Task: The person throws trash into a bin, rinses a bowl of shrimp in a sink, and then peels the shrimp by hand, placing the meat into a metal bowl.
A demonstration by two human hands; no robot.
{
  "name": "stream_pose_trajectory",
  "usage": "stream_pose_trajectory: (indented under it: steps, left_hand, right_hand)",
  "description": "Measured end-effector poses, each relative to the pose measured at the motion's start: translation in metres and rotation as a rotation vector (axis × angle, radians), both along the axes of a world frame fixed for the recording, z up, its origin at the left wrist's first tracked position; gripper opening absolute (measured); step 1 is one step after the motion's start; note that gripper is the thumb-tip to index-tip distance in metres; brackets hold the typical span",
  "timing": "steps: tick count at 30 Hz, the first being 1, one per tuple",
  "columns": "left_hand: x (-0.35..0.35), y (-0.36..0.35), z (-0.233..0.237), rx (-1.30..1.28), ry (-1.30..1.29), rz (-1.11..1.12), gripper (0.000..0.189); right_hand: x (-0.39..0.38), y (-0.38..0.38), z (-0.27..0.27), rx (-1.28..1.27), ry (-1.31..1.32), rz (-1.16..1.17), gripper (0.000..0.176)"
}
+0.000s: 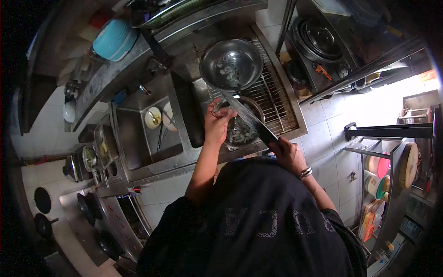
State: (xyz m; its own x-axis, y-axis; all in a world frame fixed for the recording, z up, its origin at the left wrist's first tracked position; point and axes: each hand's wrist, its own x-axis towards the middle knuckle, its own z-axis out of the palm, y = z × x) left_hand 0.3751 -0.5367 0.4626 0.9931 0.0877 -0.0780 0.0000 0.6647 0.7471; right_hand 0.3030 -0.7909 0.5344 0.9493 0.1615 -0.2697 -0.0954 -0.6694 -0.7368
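steel sink counter (181, 122) underneath; right hand (291, 158) clamped on knife (250, 119), its long axis slanting forward-left over the near bowl (261, 111) to the far bowl (251, 53), left hand (218, 121) just beside the blade's tip half, fingertips together, can't tell on what.
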Motion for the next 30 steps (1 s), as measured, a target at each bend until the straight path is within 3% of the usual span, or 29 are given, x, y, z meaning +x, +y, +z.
stream_pose_trajectory:
  steps: [2, 6, 8, 9, 12, 14, 16, 18, 20, 22, 24, 26, 28, 30]
  left_hand:
    - [-0.003, 0.000, 0.005, 0.182, 0.036, -0.100, 0.054]
    - [-0.004, -0.015, 0.025, 0.307, 0.117, -0.202, 0.057]
    - [0.013, -0.017, 0.033, 0.596, 0.157, -0.107, 0.057]
    - [0.028, -0.007, 0.026, 0.511, 0.098, -0.079, 0.054]
    - [0.081, 0.010, 0.019, 0.633, -0.105, 0.087, 0.045]
    - [0.099, 0.017, 0.025, 1.051, -0.091, 0.178, 0.036]
    - [0.095, 0.015, 0.024, 1.044, 0.007, 0.038, 0.028]
    - [0.077, 0.006, 0.012, 1.183, -0.020, -0.350, 0.027]
    - [0.057, -0.011, -0.005, 1.496, 0.096, -0.582, 0.028]
    - [0.040, -0.027, -0.030, 1.573, 0.254, -0.575, 0.029]
    - [0.025, -0.035, -0.036, 1.653, 0.141, -0.584, 0.030]
    - [0.016, -0.035, -0.064, 1.879, 0.053, -0.445, 0.034]
    - [0.016, -0.027, -0.075, 1.863, -0.035, -0.365, 0.038]
    - [0.016, -0.025, -0.049, 1.565, 0.161, -0.436, 0.040]
  right_hand:
    - [0.000, 0.002, -0.002, -0.009, -0.005, -0.003, 0.028]
    - [0.000, 0.003, -0.006, -0.008, -0.047, -0.053, 0.029]
    - [0.003, 0.004, -0.005, 0.018, -0.050, -0.129, 0.030]
    - [0.002, 0.005, -0.004, 0.040, -0.046, -0.200, 0.031]
    - [0.002, 0.003, -0.005, 0.028, -0.087, -0.252, 0.032]
    - [0.000, 0.003, -0.005, 0.016, -0.090, -0.279, 0.032]
    - [-0.002, 0.002, -0.004, -0.008, -0.088, -0.305, 0.032]
    - [-0.004, 0.000, -0.008, -0.028, -0.103, -0.315, 0.032]
    - [-0.006, -0.002, -0.011, -0.048, -0.116, -0.328, 0.032]
    - [-0.007, -0.006, -0.011, -0.013, -0.102, -0.321, 0.032]
    - [-0.009, -0.007, -0.010, 0.009, -0.091, -0.340, 0.032]
    - [-0.010, -0.008, -0.011, 0.034, -0.084, -0.351, 0.032]
    - [-0.010, -0.008, -0.014, 0.028, -0.110, -0.335, 0.032]
    - [-0.010, -0.008, -0.010, 0.018, -0.075, -0.324, 0.032]
